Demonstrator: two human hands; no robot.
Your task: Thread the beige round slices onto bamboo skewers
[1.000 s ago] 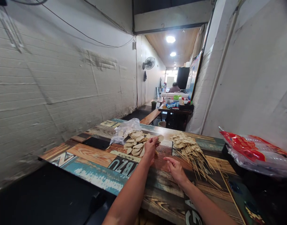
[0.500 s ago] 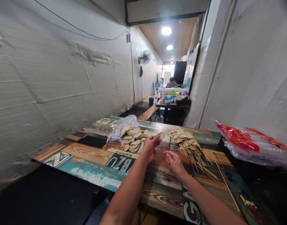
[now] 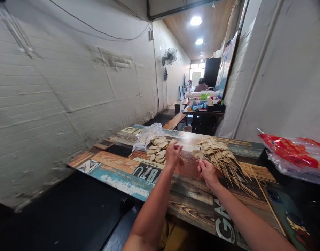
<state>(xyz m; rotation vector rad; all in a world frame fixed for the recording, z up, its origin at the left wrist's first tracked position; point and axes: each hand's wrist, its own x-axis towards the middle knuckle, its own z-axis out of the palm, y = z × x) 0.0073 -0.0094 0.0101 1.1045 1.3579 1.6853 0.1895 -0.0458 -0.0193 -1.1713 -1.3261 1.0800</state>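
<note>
My left hand (image 3: 173,154) hovers at the near right edge of a loose pile of round tan slices (image 3: 157,150), its fingers loosely apart; one slice (image 3: 181,161) lies just under its thumb side. To its right, my right hand (image 3: 206,170) is closed in a pinch on a thin bamboo skewer. A round slice (image 3: 197,153) sits at the skewer's far end. Behind it lies a heap of skewers loaded with slices (image 3: 218,158), their sticks pointing toward me. The two hands are about a hand's width apart.
The patchwork wooden table (image 3: 118,163) carries a clear plastic bag (image 3: 146,136) behind the pile and a red-and-clear bag (image 3: 293,155) at the right. White brick wall on the left. Down the corridor a person (image 3: 201,86) sits at another table (image 3: 201,112); a bench (image 3: 174,121) stands between.
The left hand no longer shows the slice at its fingertips and has drawn back toward the loose pile. A slice now sits on the right hand's skewer. The camera has tilted down and left.
</note>
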